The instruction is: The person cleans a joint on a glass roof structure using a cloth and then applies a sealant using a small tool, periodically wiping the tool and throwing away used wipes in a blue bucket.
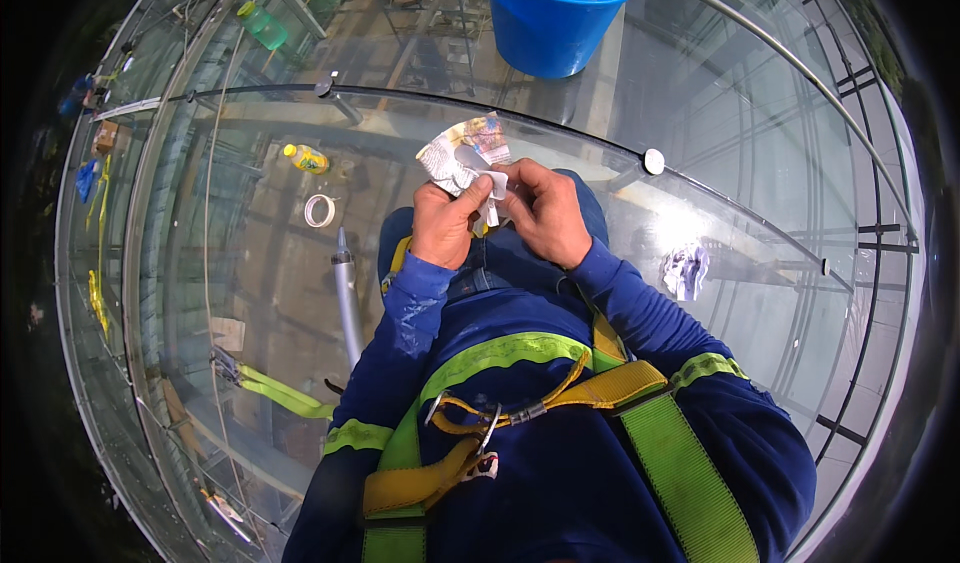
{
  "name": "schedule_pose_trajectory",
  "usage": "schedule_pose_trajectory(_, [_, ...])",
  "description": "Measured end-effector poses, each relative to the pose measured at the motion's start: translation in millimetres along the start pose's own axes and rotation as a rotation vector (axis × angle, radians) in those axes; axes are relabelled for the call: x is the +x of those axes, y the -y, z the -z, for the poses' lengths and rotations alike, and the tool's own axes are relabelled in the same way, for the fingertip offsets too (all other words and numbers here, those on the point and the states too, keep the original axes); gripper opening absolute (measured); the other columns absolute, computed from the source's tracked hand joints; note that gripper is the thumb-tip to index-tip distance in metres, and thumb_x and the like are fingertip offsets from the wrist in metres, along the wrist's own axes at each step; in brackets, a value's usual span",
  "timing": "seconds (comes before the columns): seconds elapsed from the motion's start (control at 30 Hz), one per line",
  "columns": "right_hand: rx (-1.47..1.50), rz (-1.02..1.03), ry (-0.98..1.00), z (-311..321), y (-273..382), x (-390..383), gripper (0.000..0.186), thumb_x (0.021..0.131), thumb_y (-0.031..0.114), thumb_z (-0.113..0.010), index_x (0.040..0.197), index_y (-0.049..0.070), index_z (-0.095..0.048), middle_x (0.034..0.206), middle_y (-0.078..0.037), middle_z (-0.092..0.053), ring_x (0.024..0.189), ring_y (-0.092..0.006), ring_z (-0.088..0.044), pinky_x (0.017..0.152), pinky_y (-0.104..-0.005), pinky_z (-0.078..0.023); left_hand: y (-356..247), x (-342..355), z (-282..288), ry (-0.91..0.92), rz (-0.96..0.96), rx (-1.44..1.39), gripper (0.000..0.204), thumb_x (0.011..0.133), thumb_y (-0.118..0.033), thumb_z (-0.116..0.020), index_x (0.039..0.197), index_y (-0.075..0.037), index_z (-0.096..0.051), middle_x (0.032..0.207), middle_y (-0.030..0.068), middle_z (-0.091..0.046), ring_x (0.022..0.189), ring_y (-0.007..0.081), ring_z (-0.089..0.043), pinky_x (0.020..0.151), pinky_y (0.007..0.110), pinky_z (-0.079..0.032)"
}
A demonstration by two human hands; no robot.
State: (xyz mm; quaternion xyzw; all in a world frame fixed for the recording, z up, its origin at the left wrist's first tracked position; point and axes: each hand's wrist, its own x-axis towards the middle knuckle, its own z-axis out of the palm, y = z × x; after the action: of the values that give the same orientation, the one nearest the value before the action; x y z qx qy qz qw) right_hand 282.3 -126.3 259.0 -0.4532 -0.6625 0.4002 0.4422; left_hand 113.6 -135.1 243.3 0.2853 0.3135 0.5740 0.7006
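Note:
In front of my lap, both hands grip a torn piece of printed newspaper [447,166] with a coloured patch at its upper right. My left hand [445,221] pinches its lower left part, thumb on top. Fingers of my right hand [547,210] are closed on its right side, close to the left thumb. White strips of the paper hang down between the two hands. To the left on the glass lie a grey caulking gun or sealant tube with a pointed nozzle [346,288], a roll of white tape [320,210] and a yellow bottle [306,158].
I sit on glass panels [290,313] crossed by a dark seam with round metal fittings [653,161]. A blue bucket [553,33] holding crumpled waste stands ahead. Crumpled paper [685,270] lies at right, a green bottle [262,25] at far left. A rope [212,213] and a green strap [285,395] run at left.

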Motion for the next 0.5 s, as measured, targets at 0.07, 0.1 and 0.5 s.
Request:
schedule_pose_trajectory(0.07, [-0.029, -0.055, 0.058, -2, -3, -4, 0.021, 0.089, 0.003, -0.071, 0.109, -0.003, -0.066, 0.085, -0.008, -0.07, 0.077, -0.0068, -0.063, 0.067, -0.0262, -0.051, 13, 5, 3, -0.148, -0.093, 0.125, 0.027, 0.09, -0.002, -0.072, 0.116, 0.002, -0.066, 0.111, 0.0078, -0.069, 0.093, 0.0135, -0.066, 0.075, 0.029, -0.054])
schedule_pose_trajectory(0.1, [-0.042, -0.082, 0.085, 0, -5, -5, 0.021, 0.089, 0.003, -0.071, 0.109, -0.003, -0.066, 0.084, -0.009, -0.07, 0.076, -0.0067, -0.063, 0.066, -0.0266, -0.052, 16, 8, 5, -0.142, -0.079, 0.129, 0.027, 0.09, -0.002, -0.072, 0.116, 0.002, -0.066, 0.111, 0.0078, -0.069, 0.093, 0.0135, -0.066, 0.075, 0.029, -0.054])
schedule_pose_trajectory(0.5, [-0.507, -0.841, -0.459, 131, -266, -93, 0.031, 0.077, 0.01, -0.064, 0.106, 0.003, -0.067, 0.094, -0.018, -0.073, 0.091, -0.0315, -0.071, 0.084, -0.0398, -0.054, -13, 25, 129, -0.457, -0.051, 0.223, 0.047, 0.097, -0.005, -0.061, 0.141, -0.004, -0.043, 0.125, 0.0148, -0.062, 0.105, 0.0285, -0.064, 0.088, 0.046, -0.055])
